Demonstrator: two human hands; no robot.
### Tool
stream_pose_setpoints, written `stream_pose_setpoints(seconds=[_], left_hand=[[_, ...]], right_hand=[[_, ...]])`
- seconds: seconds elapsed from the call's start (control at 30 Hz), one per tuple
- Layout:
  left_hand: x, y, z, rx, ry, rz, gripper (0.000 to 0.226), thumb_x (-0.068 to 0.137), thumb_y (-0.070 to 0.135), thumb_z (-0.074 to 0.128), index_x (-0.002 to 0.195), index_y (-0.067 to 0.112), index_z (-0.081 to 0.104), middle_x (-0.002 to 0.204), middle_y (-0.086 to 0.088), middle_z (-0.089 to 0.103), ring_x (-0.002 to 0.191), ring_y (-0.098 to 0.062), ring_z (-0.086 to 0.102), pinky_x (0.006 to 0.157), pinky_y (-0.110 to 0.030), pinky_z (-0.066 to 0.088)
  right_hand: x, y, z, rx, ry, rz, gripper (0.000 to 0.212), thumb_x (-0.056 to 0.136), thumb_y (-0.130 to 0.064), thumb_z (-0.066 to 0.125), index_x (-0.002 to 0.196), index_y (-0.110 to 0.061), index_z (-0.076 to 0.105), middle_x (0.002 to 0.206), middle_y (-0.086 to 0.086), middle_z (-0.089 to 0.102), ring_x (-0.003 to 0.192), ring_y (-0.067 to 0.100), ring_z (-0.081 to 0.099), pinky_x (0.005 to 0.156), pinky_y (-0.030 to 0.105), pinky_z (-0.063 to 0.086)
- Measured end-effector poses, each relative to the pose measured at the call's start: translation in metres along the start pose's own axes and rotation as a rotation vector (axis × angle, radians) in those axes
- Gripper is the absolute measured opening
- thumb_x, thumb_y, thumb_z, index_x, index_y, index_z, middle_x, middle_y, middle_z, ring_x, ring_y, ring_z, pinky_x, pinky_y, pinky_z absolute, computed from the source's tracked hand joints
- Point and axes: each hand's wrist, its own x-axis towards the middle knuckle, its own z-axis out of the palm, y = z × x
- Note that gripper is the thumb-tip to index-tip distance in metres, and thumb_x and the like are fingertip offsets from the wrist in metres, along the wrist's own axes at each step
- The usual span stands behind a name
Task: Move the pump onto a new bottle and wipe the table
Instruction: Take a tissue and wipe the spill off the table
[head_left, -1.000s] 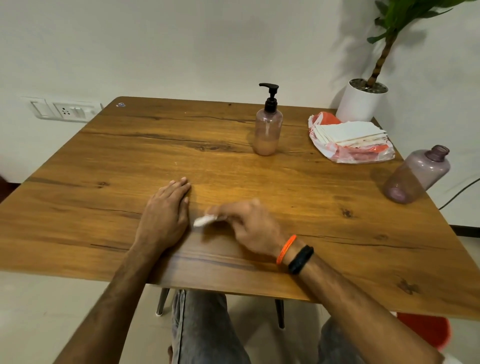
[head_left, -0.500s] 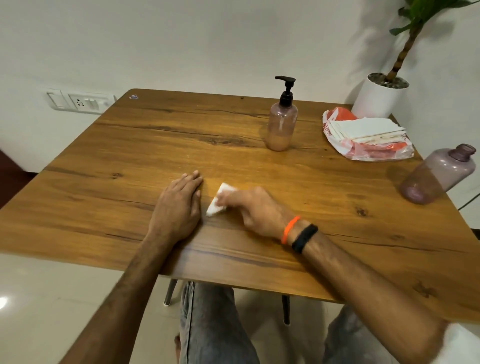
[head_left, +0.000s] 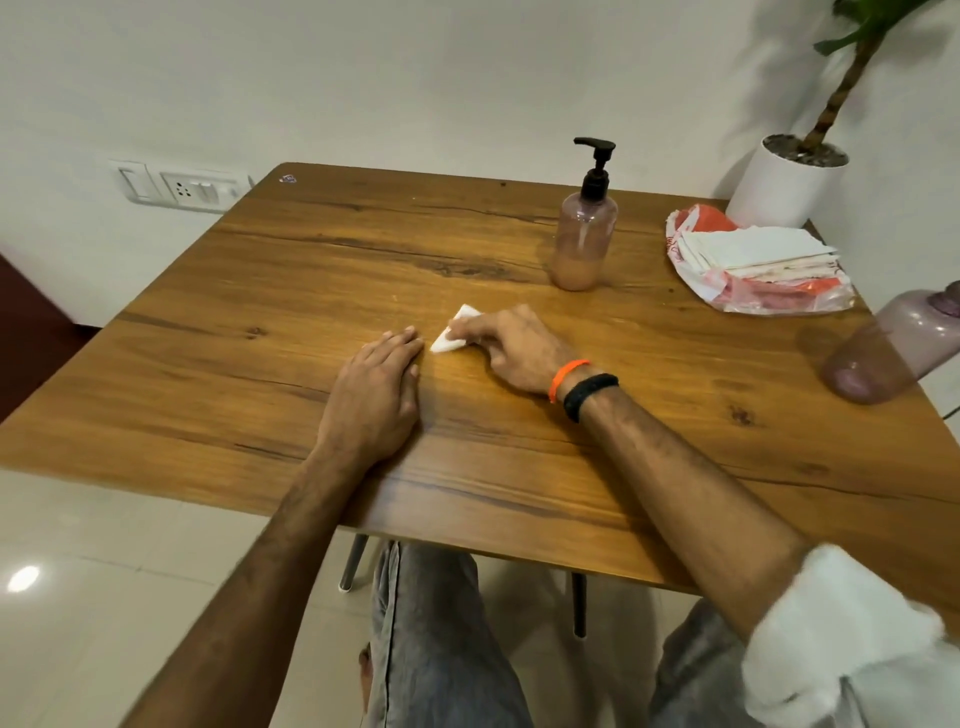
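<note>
Wood grain runs across the table (head_left: 270, 395) in front of me, white wall behind it. My right hand (head_left: 511, 345) is down on the tabletop, fingers curled and pinching a small folded white tissue (head_left: 453, 332) flat against the wood, its corner poking out to the far left of my fingertips. My left hand (head_left: 376, 395) lies palm-down just beside it on the left, fingers straight and together, holding nothing, tips almost touching the tissue. So the right hand does the wiping, and the wipe looks set to carry toward the far side, I reckon. Over there stands the bottle (head_left: 582, 244) with the black pump (head_left: 596, 166) already on it, upright, far and to the right of my right hand, well apart. At the right edge the other bottle (head_left: 893, 343) lies tilted with no pump. A bag of napkins (head_left: 753, 260) sits far right, near the white plant pot (head_left: 784, 182). My right forearm angles in from the near right, wristbands showing.
</note>
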Motion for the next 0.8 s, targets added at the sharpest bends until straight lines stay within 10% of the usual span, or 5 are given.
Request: stream_pose_setpoints(seconds=[0.27,0.5,0.8], left_hand=[[-0.001,0.001,0.001,0.010,-0.010,-0.002,0.043,0.099,0.020,0.041,0.141,0.012,0.047,0.152,-0.004,0.042,0.142,-0.022,0.034,0.118,-0.043,0.025],[-0.002,0.001,-0.003,-0.016,-0.032,0.014,0.044,0.099,0.022,0.040,0.140,0.011,0.048,0.152,-0.006,0.042,0.142,-0.023,0.034,0.118,-0.044,0.025],[-0.003,0.002,-0.002,-0.016,-0.038,0.005,0.045,0.097,0.024,0.041,0.139,0.011,0.048,0.151,-0.006,0.043,0.141,-0.025,0.037,0.117,-0.047,0.027]], right_hand=[[-0.113,-0.023,-0.004,0.156,-0.207,-0.240,0.044,0.088,0.004,0.049,0.120,-0.020,0.066,0.129,-0.006,0.063,0.124,0.002,0.053,0.110,0.026,0.039],[-0.076,0.022,-0.034,0.129,0.387,0.241,0.048,0.085,0.006,0.048,0.114,-0.025,0.070,0.109,-0.004,0.072,0.107,0.009,0.063,0.096,0.015,0.042],[-0.125,-0.037,0.009,0.024,0.047,0.033,0.043,0.086,0.006,0.050,0.121,-0.013,0.066,0.131,0.004,0.062,0.125,0.018,0.054,0.111,0.025,0.034]])
